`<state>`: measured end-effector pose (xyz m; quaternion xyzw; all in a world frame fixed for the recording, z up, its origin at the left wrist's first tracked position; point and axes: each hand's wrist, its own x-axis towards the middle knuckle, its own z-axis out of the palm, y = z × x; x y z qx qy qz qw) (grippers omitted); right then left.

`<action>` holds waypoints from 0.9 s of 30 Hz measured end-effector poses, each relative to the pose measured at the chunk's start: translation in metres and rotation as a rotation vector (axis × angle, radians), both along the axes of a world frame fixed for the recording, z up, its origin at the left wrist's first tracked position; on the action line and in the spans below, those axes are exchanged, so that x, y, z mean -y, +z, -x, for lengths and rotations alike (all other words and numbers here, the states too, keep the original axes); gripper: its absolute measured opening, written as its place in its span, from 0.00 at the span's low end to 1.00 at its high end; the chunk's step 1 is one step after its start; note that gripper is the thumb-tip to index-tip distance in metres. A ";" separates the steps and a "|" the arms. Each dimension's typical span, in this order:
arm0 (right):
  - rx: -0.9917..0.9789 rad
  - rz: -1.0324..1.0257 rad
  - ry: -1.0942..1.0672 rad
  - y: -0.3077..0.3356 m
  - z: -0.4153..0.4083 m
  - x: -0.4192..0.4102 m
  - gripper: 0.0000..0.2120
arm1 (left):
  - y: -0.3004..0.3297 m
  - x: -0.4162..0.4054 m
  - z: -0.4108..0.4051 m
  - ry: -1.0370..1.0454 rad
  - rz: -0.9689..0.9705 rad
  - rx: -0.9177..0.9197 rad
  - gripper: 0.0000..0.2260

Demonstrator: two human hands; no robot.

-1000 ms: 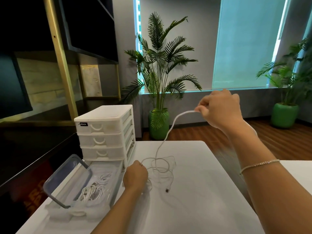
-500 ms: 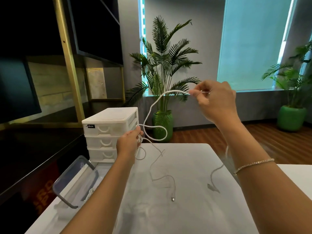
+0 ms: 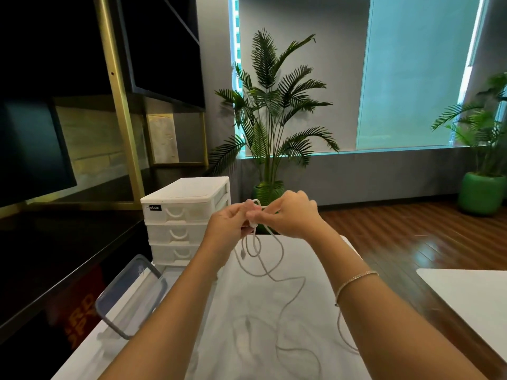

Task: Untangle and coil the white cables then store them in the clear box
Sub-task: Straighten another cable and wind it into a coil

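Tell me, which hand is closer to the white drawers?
The left. The left hand holds the white cable just right of the white drawers, almost overlapping them in this view. The right hand pinches the cable farther right, beyond the left hand.

We saw a grey wall behind a tall palm in a green pot, with a frosted window blind glowing pale teal beside it. A second palm in a green pot stood at the right on the glossy wood floor. At left rose a dark shelving unit with brass posts. A white table filled the foreground.
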<state>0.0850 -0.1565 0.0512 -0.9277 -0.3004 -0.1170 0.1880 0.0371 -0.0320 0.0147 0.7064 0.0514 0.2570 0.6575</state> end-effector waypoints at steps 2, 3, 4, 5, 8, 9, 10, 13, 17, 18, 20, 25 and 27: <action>-0.018 -0.005 0.018 -0.005 -0.002 -0.002 0.25 | -0.001 0.000 0.000 -0.019 -0.026 0.020 0.12; -0.013 -0.032 0.013 -0.008 -0.004 -0.004 0.23 | -0.001 0.001 0.000 -0.032 -0.026 0.017 0.12; -0.008 -0.080 0.006 -0.010 -0.005 -0.005 0.22 | -0.001 0.002 -0.001 -0.046 -0.025 0.008 0.12; -0.011 -0.144 -0.002 -0.012 -0.006 -0.008 0.21 | -0.002 0.002 -0.002 -0.056 -0.022 -0.007 0.13; -0.040 -0.295 -0.016 -0.015 -0.010 -0.010 0.18 | -0.004 0.002 -0.005 -0.047 -0.052 -0.073 0.18; -0.060 -0.335 -0.020 -0.015 -0.012 -0.009 0.15 | -0.006 0.001 -0.006 -0.026 -0.094 -0.095 0.19; -0.081 -0.381 -0.022 -0.014 -0.013 -0.007 0.12 | -0.010 -0.001 -0.008 0.001 -0.151 -0.121 0.19; -0.124 -0.561 -0.017 -0.008 -0.015 -0.001 0.10 | -0.020 -0.002 -0.007 0.079 -0.360 -0.221 0.19; -0.109 -0.719 -0.024 0.006 -0.015 0.006 0.12 | -0.038 -0.002 -0.004 0.150 -0.628 -0.335 0.14; -0.115 -0.746 -0.027 0.010 -0.016 0.008 0.12 | -0.043 -0.002 -0.004 0.130 -0.644 -0.377 0.13; -0.141 -0.786 -0.028 0.014 -0.019 0.014 0.12 | -0.050 -0.004 -0.003 0.077 -0.659 -0.469 0.14; -0.208 -0.794 0.000 0.003 -0.024 0.022 0.13 | -0.041 0.003 -0.002 0.116 -0.650 -0.437 0.16; -0.254 -0.793 0.022 -0.006 -0.028 0.024 0.12 | -0.027 0.009 0.000 0.162 -0.562 -0.316 0.16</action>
